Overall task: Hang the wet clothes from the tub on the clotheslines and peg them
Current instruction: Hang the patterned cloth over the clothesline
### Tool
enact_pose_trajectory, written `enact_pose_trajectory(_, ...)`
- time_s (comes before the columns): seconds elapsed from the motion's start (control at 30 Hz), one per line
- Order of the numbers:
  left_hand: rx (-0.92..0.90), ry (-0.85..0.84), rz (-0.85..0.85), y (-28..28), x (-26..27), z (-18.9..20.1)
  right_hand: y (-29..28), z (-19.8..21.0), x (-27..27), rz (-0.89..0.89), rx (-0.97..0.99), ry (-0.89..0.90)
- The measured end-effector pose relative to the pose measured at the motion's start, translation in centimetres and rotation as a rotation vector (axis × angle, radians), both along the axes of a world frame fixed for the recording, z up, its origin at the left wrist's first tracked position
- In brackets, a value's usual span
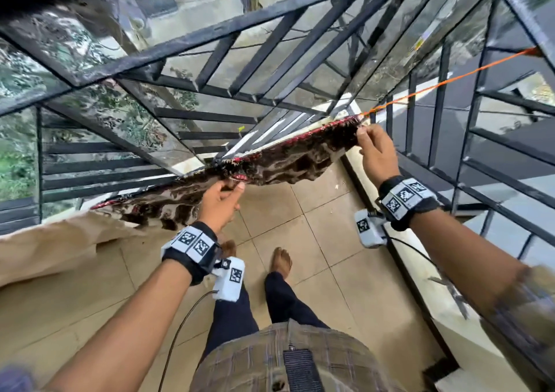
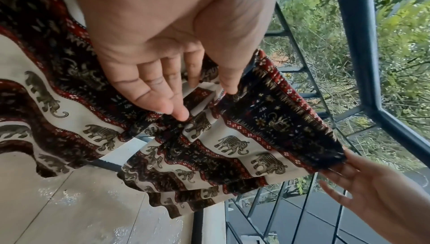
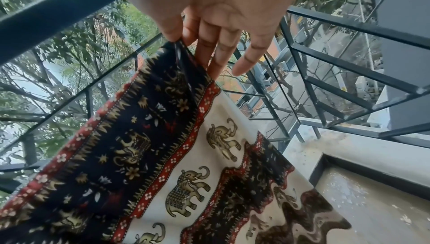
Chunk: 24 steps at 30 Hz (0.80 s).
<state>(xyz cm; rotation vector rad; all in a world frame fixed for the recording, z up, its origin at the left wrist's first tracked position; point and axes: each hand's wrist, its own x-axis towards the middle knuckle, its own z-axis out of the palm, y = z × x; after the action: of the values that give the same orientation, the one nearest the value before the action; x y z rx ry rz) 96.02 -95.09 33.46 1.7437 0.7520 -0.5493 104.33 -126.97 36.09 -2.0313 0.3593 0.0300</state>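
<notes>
Over the balcony floor, at the line: my elephant-print cloth (image 1: 279,163) hangs along the orange clothesline (image 1: 444,81).
Right hand (image 1: 375,151): at 2 o'clock; my thumb and forefinger pinch the cloth's top corner, other fingers loose.
Left hand (image 1: 220,202): near centre; thumb and fingers close on the cloth's top edge.
Cloth to hands: it stretches between them, drooping toward 8 o'clock past my left hand.
Beige cloth (image 1: 51,247): at 9 o'clock, beside the printed one.
Grille (image 1: 186,52): black bars from 10 to 3 o'clock.
</notes>
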Motion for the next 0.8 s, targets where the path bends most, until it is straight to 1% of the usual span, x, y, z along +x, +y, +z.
enact_pose_trajectory(0.07, -0.007, -0.018, -0.008, -0.2, 0.2, 0.0, -0.1, 0.4, 0.0, 0.005, 0.008, -0.039)
enact_pose_trajectory(0.13, 0.008, -0.062, 0.012, -0.3, 0.3, -0.8, 0.0, 1.2, 0.0, 0.023, 0.002, -0.080)
enact_pose_trajectory(0.2, 0.030, -0.121, 0.011, -0.8, 0.4, -0.6, 0.2, 2.1, 0.1, 0.040, -0.021, -0.118)
enact_pose_trajectory(0.27, 0.028, -0.149, 0.027, -1.2, 0.4, 1.0, 0.2, 3.1, 0.4, 0.054, -0.029, -0.147)
enact_pose_trajectory(0.4, -0.145, -0.146, 0.103, -0.4, -0.5, 5.1, -0.5, 5.8, 2.1, 0.040, -0.046, -0.219)
enact_pose_trajectory(0.47, -0.191, -0.178, 0.146, 0.5, -0.1, 7.5, -0.9, 7.4, 3.8, 0.013, -0.059, -0.246)
enact_pose_trajectory(0.5, -0.195, -0.207, 0.166, 0.8, 0.4, 8.6, -1.2, 8.1, 5.0, 0.002, -0.100, -0.258)
enact_pose_trajectory(0.57, -0.146, -0.276, 0.186, 1.3, 2.3, 10.3, -1.5, 9.6, 7.6, -0.007, -0.221, -0.258)
enact_pose_trajectory(0.63, -0.022, -0.350, 0.187, 1.4, 4.6, 11.1, -1.7, 10.6, 10.1, 0.002, -0.336, -0.230)
enact_pose_trajectory(0.7, 0.094, -0.401, 0.154, 1.7, 6.8, 10.7, -1.7, 10.6, 12.0, 0.022, -0.431, -0.160)
enact_pose_trajectory(0.73, 0.137, -0.391, 0.094, 1.7, 7.7, 10.4, -1.5, 10.3, 12.5, 0.047, -0.481, -0.110)
enact_pose_trajectory(0.8, 0.205, -0.308, -0.117, 1.7, 8.5, 9.7, -1.1, 9.6, 12.8, 0.105, -0.537, -0.037)
